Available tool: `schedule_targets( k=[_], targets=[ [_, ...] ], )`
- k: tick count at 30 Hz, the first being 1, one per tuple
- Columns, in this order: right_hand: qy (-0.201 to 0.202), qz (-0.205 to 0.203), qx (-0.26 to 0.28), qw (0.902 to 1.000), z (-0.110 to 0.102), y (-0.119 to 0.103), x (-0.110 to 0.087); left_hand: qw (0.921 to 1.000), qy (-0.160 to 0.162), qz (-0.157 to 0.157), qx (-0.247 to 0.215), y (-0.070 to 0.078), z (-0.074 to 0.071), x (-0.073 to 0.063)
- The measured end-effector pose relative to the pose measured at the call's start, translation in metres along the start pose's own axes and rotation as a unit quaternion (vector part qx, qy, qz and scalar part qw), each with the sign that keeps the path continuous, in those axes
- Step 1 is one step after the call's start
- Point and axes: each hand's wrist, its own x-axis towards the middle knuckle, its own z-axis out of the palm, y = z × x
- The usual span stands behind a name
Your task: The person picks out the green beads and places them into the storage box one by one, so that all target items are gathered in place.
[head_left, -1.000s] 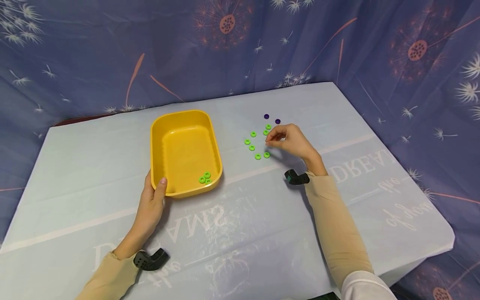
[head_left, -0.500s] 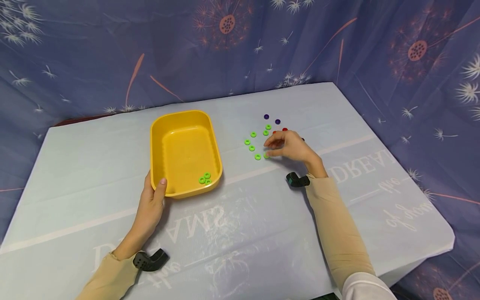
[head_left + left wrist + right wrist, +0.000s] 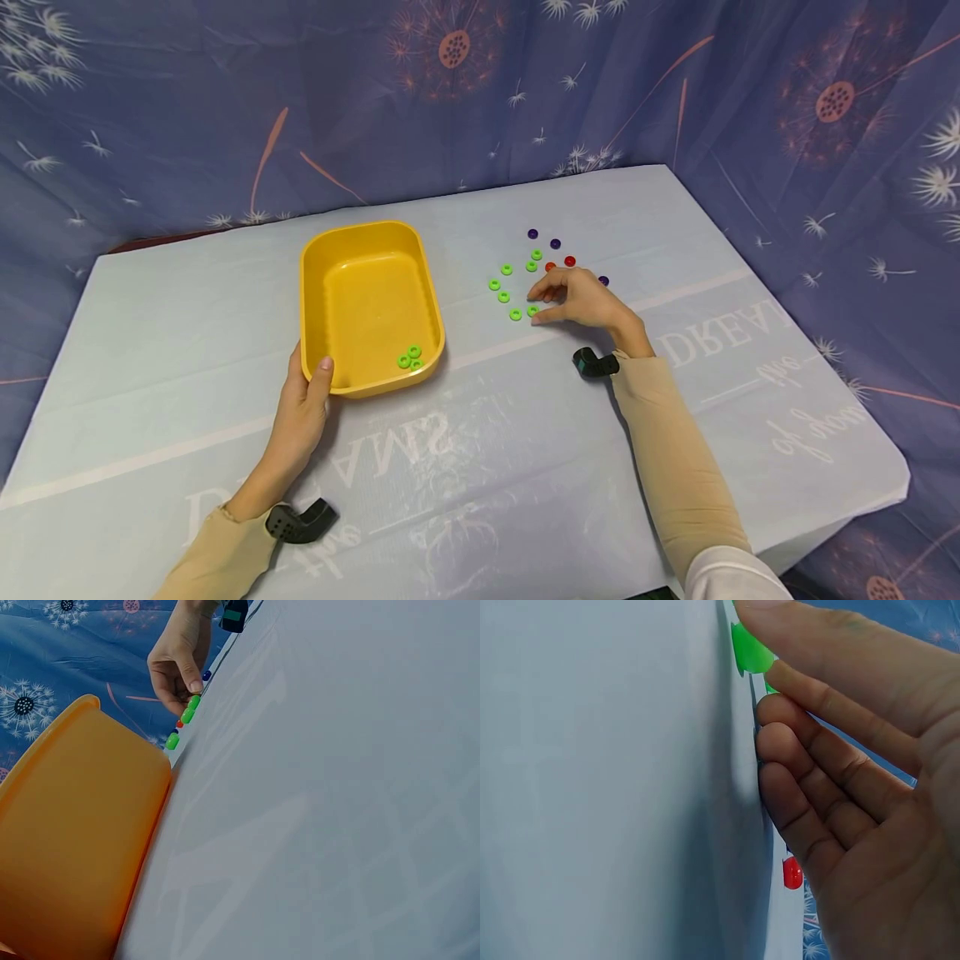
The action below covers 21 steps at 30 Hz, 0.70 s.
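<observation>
head view: the nearest green ring (image 3: 532,311) lies flat on the surface (image 3: 525,417), in the space between the thumb (image 3: 550,315) and the fingertips (image 3: 537,289) of the right grip (image 3: 583,300). being round, it has no long axis to line up with; what counts, i'd judge, is that the gap straddles it, thumb on the near side, fingers on the far side. the ring sits at the left end of that grip, towards the tray, and the right grip is clearly the closer of the two. that grip looks parted, not pinching; whether skin touches the ring, i cannot tell, even from the right wrist view.

a second green ring (image 3: 515,314) lies just beside it, to the left, with five more green rings (image 3: 504,297) trailing away beyond. two red rings (image 3: 570,261) and three purple rings (image 3: 555,243) lie past the knuckles.

well to the left, the left grip (image 3: 300,408) grasps the near left corner of the yellow tray (image 3: 367,304), thumb over its rim. three green rings (image 3: 404,361) rest inside, at the near right corner.
</observation>
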Motion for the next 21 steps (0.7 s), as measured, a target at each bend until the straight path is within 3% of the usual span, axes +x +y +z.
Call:
schedule_targets(
  k=[21],
  targets=[
    [0.003,-0.004,-0.010,0.9999,0.0022,-0.0018,-0.0004,1.0000,-0.002,-0.006,0.004,0.0005,-0.0009,-0.0002]
  ],
)
